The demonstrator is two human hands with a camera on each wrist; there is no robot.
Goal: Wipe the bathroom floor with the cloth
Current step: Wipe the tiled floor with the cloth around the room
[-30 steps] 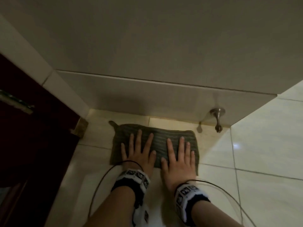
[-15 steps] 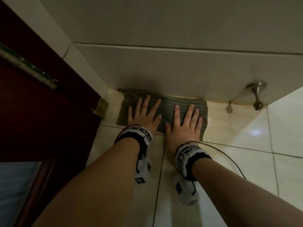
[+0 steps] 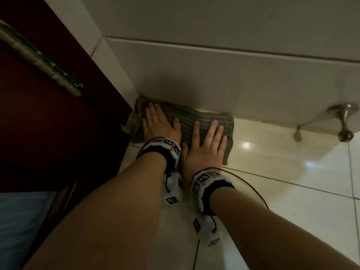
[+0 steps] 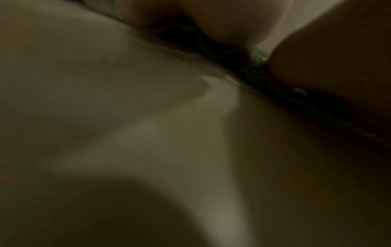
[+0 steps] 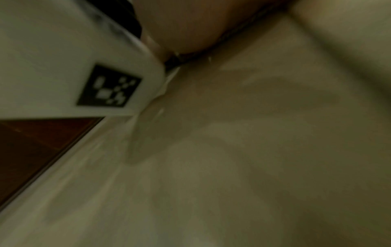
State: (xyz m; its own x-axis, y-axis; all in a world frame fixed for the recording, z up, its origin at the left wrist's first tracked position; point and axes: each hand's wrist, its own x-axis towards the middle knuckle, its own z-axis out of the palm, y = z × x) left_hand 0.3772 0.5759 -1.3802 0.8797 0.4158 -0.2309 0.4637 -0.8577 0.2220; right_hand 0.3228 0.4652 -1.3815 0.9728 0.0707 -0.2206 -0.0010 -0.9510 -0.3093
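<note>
Close to the camera, the left hand (image 3: pixel 158 123) and right hand (image 3: pixel 206 147) press flat, fingers straight, on the green cloth (image 3: pixel 187 121). Since a second ago the cloth has slid forward over the floor tiles (image 3: pixel 282 182) to touch the wall tile (image 3: pixel 214 78), so this stroke seems finished.

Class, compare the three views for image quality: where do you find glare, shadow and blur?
Head view: dim but sharp; glare spots on the floor tiles right of the cloth, shadow in the corner above the left hand; right hand clear. Left wrist view: dark, smeared, almost unreadable. Right wrist view: motion-blurred, though the wristband marker remains legible.
</note>
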